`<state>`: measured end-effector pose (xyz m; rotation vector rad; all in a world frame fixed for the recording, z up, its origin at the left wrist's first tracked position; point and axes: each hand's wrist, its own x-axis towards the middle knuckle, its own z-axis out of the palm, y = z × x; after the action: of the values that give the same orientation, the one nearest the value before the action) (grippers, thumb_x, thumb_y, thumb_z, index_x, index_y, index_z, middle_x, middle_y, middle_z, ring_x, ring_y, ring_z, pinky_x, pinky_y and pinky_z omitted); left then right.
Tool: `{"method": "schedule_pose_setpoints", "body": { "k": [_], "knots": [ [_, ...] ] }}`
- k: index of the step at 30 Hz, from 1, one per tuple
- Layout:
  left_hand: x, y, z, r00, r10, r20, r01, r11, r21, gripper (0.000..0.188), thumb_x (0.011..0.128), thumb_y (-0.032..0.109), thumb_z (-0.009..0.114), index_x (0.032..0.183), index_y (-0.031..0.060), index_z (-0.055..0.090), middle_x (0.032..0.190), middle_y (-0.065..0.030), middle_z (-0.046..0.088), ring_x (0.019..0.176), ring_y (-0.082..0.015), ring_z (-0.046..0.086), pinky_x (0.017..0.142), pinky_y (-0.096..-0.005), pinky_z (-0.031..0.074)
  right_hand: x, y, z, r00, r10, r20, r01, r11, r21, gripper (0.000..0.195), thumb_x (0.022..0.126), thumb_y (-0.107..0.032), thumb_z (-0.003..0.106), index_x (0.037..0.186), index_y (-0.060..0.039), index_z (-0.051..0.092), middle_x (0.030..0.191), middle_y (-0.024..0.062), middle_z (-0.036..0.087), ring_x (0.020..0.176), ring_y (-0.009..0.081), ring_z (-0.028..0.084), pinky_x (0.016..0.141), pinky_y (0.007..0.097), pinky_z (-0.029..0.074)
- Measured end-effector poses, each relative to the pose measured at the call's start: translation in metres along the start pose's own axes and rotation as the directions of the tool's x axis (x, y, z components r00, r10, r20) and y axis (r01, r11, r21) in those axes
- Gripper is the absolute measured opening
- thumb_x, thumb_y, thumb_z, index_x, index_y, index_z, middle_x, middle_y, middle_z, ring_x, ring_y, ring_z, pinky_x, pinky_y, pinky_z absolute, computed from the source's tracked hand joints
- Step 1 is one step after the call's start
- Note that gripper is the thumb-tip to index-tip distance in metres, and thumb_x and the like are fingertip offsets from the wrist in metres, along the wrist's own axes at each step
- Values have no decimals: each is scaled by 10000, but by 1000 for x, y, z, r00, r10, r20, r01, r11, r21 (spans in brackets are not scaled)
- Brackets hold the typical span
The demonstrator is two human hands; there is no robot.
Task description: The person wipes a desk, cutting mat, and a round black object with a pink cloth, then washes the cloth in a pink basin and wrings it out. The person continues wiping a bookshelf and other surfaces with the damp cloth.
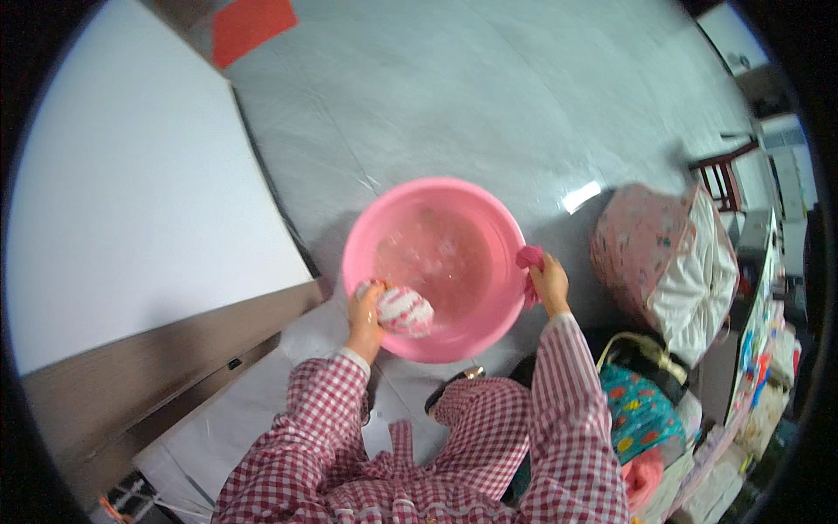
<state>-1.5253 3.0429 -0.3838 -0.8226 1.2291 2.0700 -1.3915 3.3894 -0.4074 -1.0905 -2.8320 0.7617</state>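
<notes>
A round pink plastic basin (442,350) stands on the floor in front of me, with cloudy water (435,255) and some bubbles inside. My left hand (365,324) grips a wet white-and-pink striped cloth item (406,311), bunched up over the basin's near left rim. A bit of orange shows at the top of that item. At the right rim, my right hand (550,285) holds a crumpled dark pink cloth (530,259), which hangs partly down the basin's outer side. The fingertips of my right hand are partly covered by the cloth.
On the right stand a pink patterned fabric bag (638,245) with a white drawstring top (691,288) and a teal patterned bag (638,406). A white panel (137,196) rises on the left. Beyond lie a red mat (252,29) and a dark red chair (723,173).
</notes>
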Motion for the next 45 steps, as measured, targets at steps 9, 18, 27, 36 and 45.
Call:
{"method": "schedule_pose_setpoints", "body": {
  "k": [9,18,27,36,45],
  "knots": [
    [-196,106,35,985,139,99,-161,949,270,96,803,51,623,884,0,616,853,-119,664,791,-205,644,745,-332,530,-67,-124,-139,951,-151,269,69,955,290,344,938,-298,578,838,20,662,774,-8,658,656,136,556,594,298,441],
    [-462,215,31,872,477,106,-484,810,333,131,835,101,636,924,6,643,862,-60,674,806,-116,622,722,-260,496,-220,-299,-348,820,-452,352,-52,554,831,165,857,-138,653,954,-7,625,805,-35,570,723,70,483,649,240,407],
    [-691,189,-53,733,634,-245,-673,728,-131,182,856,148,670,981,19,637,902,-46,669,817,-106,619,717,-246,496,-376,-413,-423,217,-862,457,710,461,532,538,763,-160,734,1236,-13,523,1055,155,644,933,248,640,824,340,505],
    [-844,130,-157,585,571,-576,-801,520,-298,276,889,238,641,1028,2,608,945,-101,665,886,-172,638,799,-305,514,-581,-477,-359,-368,-748,553,511,335,792,607,721,-128,789,1242,-9,501,1019,103,640,881,213,624,793,321,506],
    [-968,113,-304,285,463,-839,-958,163,-236,325,918,280,605,1099,11,581,1063,-106,634,981,-173,612,859,-317,501,-777,-618,-333,-660,-582,475,0,632,775,561,807,-105,734,1284,1,460,1149,106,586,1038,194,584,892,309,481]
  ]
}}
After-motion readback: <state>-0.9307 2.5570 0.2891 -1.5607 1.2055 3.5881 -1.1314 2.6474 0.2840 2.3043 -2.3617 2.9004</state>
